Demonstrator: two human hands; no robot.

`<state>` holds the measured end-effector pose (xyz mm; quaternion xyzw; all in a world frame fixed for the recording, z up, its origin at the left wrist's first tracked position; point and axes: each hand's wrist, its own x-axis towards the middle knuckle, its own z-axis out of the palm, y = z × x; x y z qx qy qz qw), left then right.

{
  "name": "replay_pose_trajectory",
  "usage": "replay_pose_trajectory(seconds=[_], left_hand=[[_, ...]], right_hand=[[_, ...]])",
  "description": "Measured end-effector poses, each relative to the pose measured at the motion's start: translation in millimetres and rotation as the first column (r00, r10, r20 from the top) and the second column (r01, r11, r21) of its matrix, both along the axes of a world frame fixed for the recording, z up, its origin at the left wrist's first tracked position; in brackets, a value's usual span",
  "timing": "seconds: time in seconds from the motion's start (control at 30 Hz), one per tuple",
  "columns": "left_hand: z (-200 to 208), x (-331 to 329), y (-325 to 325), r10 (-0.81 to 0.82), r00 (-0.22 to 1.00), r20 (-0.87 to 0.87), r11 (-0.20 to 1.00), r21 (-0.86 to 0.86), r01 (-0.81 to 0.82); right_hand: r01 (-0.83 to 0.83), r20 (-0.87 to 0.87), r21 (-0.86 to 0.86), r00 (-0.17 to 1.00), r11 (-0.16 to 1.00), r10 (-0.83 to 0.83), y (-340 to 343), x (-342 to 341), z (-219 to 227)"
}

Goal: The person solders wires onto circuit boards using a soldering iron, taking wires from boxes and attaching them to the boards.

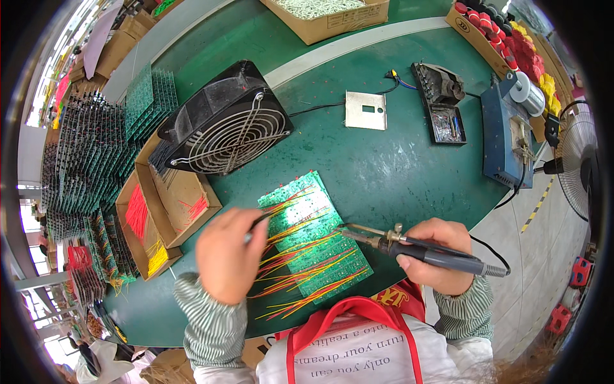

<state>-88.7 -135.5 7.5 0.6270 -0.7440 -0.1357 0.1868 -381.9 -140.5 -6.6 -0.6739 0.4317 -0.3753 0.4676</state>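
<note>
A green circuit board panel (342, 272) lies on the green table in front of me. Red and yellow wires (281, 276) run out from its left side in rows. My right hand (442, 246) grips a soldering iron (448, 259) with a thin feed tube along it; the tip is over the board's right-middle part, at or just above the surface. Over the board's left edge, my left hand (227, 253) is closed around a slim dark tool (260, 221), perhaps tweezers, mostly hidden by the fingers. Its visible end is near the wires.
Left of the board, a cardboard tray (185, 221) holds red and yellow wires. A black fan (233, 128) stands behind it, beside stacked circuit boards (89, 153). A blue solder station (505, 137) with a wire spool (527, 95) sits at right, near a black tray (441, 105) and metal plate (366, 121).
</note>
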Motion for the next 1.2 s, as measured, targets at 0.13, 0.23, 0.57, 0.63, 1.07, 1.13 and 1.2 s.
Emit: replay_pose_trajectory(seconds=[0.13,0.23,0.57,0.63,1.07,1.13,1.2], left_hand=[[7,4,34,0.092,0.994,-0.055,0.991,0.102,-0.086],[-10,0,51,0.039,0.986,-0.164,0.980,0.197,-0.006],[-25,5,50,0.096,0.969,-0.230,0.936,0.352,-0.009],[-24,5,50,0.094,0.968,-0.231,0.936,0.351,-0.007],[-23,5,47,0.072,0.967,-0.244,0.933,0.359,0.021],[-21,5,47,0.092,0.967,-0.237,0.923,0.386,0.007],[-18,9,49,0.064,0.967,-0.246,0.948,0.317,0.018]], right_hand=[[-0.074,0.016,0.095,0.997,0.993,0.073,13,7,-1],[-0.140,0.057,0.078,0.989,0.987,0.136,15,22,-1],[-0.133,0.067,0.121,0.990,0.984,0.125,20,43,-14],[-0.134,0.073,0.110,0.989,0.985,0.126,19,46,-15],[-0.141,0.057,0.108,0.989,0.984,0.136,11,42,-7],[-0.143,0.052,0.115,0.989,0.983,0.138,11,38,-5],[-0.140,0.045,0.122,0.990,0.983,0.136,12,34,-3]])
